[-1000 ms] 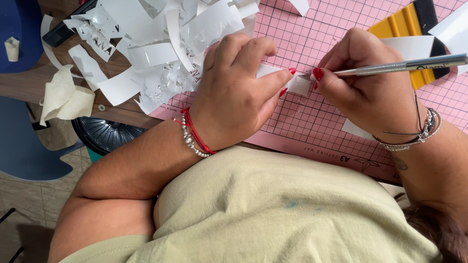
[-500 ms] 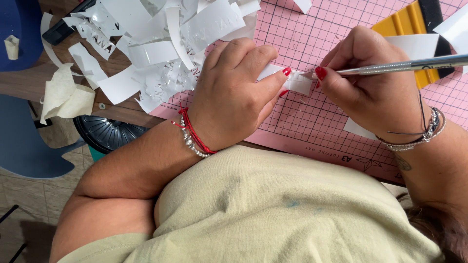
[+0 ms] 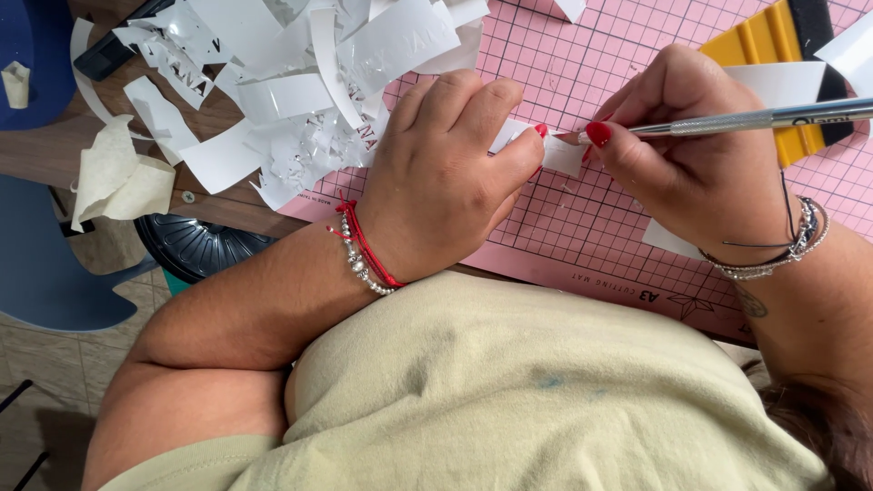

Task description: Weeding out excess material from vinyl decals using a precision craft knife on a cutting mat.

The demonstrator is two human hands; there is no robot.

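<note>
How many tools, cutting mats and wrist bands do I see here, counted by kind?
Thin metal tool, held in the right hand: 1
Yellow scraper: 1
Pink cutting mat: 1
Wrists wearing bracelets, left and right: 2
Total: 5
The loose white scraps are too many to count.

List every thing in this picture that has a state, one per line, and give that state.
left hand: pressing down a small white piece
right hand: gripping a metal tool
small white piece: pinned flat on the mat
metal tool: tip at the piece
pink cutting mat: lying flat
white scraps: heaped loosely
yellow squeegee: lying unused
</note>
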